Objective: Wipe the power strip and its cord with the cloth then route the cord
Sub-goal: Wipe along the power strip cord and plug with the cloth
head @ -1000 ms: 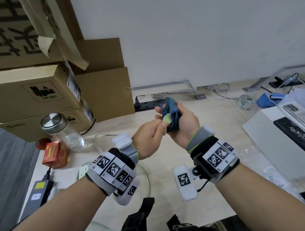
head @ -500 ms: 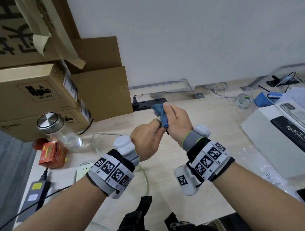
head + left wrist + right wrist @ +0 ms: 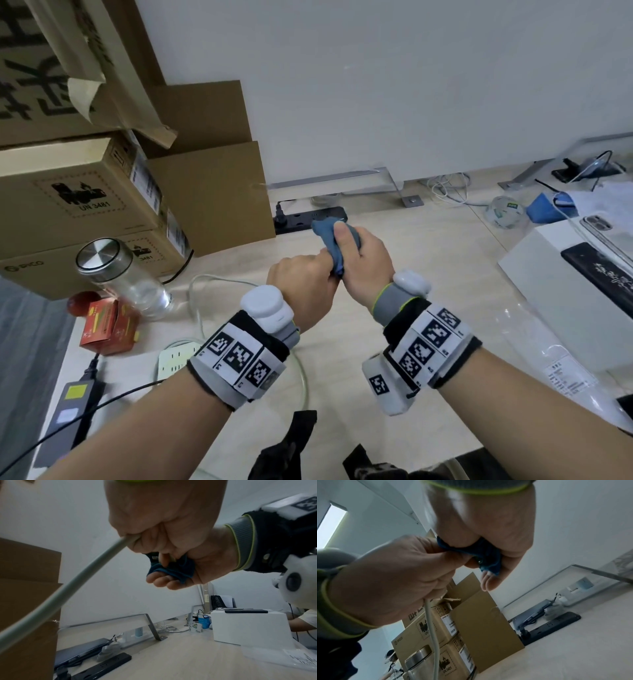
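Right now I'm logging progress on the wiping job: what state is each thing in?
cloth: bunched in the right hand
cord: gripped by the left hand, lifted off the desk
white power strip: lying flat on the desk
black power strip: one plug in
glass jar: lid on

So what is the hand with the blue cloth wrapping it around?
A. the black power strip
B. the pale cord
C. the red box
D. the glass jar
B. The right hand grips the cloth right where the cord comes out of the left hand's fist, both held up off the desk.
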### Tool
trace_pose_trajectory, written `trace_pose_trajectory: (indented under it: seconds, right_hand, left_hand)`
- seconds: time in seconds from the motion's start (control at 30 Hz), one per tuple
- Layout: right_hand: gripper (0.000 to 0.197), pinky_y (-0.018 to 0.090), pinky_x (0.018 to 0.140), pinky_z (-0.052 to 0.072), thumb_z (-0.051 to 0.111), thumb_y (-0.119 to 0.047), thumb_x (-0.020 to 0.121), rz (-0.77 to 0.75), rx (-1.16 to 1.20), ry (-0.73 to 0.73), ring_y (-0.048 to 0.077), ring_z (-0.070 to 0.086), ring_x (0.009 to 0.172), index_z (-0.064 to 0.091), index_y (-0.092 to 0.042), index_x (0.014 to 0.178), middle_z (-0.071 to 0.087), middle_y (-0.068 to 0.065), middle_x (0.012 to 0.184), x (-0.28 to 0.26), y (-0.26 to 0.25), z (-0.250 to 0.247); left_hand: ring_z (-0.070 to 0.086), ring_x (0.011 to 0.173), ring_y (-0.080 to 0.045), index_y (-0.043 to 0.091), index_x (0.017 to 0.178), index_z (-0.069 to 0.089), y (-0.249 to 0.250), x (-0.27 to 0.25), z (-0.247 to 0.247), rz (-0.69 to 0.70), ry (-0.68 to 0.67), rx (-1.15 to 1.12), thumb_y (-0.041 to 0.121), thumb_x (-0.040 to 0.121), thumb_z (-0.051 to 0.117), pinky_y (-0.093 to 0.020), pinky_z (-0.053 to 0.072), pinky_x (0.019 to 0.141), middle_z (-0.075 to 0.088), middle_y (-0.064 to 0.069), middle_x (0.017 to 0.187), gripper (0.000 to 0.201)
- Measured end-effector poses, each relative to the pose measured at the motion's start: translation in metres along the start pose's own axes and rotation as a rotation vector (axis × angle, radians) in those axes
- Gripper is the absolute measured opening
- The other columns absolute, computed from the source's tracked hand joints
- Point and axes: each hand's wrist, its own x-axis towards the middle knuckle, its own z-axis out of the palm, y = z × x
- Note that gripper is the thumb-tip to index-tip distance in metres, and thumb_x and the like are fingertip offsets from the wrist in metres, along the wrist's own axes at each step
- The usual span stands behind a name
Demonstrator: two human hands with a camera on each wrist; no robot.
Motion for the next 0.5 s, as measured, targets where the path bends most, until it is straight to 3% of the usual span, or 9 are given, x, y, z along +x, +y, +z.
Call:
trace_pose_trajectory:
  seconds: [0.13, 0.23, 0.3, 0.33, 0.43, 0.5]
  right_hand:
    - [0.065, 0.042, 0.066, 0.054, 0.028, -0.062, 0.088, 0.061, 0.129, 0.079, 0.034, 0.063, 0.073, 0.060, -0.007, 0.075, 0.068, 0.013, 0.075, 0.006, 0.007, 0.003]
    - [0.050, 0.041, 0.063, 0.056, 0.038, -0.047, 0.093, 0.357, 0.385, 0.104, 0.034, 0.064, 0.068, 0.058, -0.009, 0.067, 0.067, 0.016, 0.071, 0.013, 0.008, 0.006]
    - [0.038, 0.048, 0.079, 0.055, 0.047, -0.040, 0.089, 0.546, 0.679, 0.029, 0.037, 0.068, 0.081, 0.066, -0.012, 0.072, 0.072, 0.020, 0.082, 0.015, 0.004, 0.004]
    - [0.034, 0.045, 0.083, 0.052, 0.049, -0.036, 0.090, 0.586, 0.807, -0.024, 0.034, 0.068, 0.083, 0.068, -0.010, 0.079, 0.072, 0.019, 0.085, 0.014, 0.001, 0.000]
    - [0.036, 0.039, 0.085, 0.049, 0.044, -0.039, 0.095, 0.564, 1.035, -0.191, 0.027, 0.065, 0.084, 0.066, -0.010, 0.093, 0.071, 0.014, 0.090, 0.010, -0.009, -0.009]
    - [0.036, 0.037, 0.081, 0.050, 0.042, -0.045, 0.096, 0.414, 0.914, -0.229, 0.023, 0.065, 0.087, 0.065, -0.017, 0.098, 0.071, 0.008, 0.092, 0.004, -0.009, -0.005]
  left_hand:
    - [0.051, 0.054, -0.039, 0.009, 0.077, 0.058, -0.002, 0.003, 0.003, 0.049, 0.052, -0.026, 0.031, 0.083, 0.040, -0.032, 0.026, 0.051, 0.063, -0.009, 0.063, 0.029]
    - [0.051, 0.051, -0.037, 0.011, 0.082, 0.059, -0.002, 0.002, 0.006, 0.082, 0.069, -0.003, 0.034, 0.088, 0.041, -0.031, 0.028, 0.050, 0.063, -0.007, 0.061, 0.029]
    - [0.052, 0.049, -0.036, 0.012, 0.083, 0.060, -0.003, 0.000, 0.006, 0.097, 0.102, -0.011, 0.037, 0.089, 0.040, -0.029, 0.031, 0.047, 0.062, -0.005, 0.058, 0.033]
    - [0.052, 0.048, -0.035, 0.012, 0.082, 0.061, -0.004, -0.001, 0.006, 0.096, 0.122, -0.030, 0.038, 0.088, 0.038, -0.029, 0.033, 0.046, 0.060, -0.004, 0.056, 0.035]
    - [0.053, 0.050, -0.033, 0.013, 0.083, 0.063, -0.008, 0.000, 0.002, 0.056, 0.158, -0.118, 0.038, 0.087, 0.039, -0.034, 0.041, 0.045, 0.061, -0.004, 0.057, 0.035]
    - [0.054, 0.054, -0.033, 0.011, 0.084, 0.064, -0.011, 0.003, 0.002, 0.013, 0.151, -0.236, 0.030, 0.088, 0.043, -0.039, 0.042, 0.048, 0.063, -0.007, 0.059, 0.029]
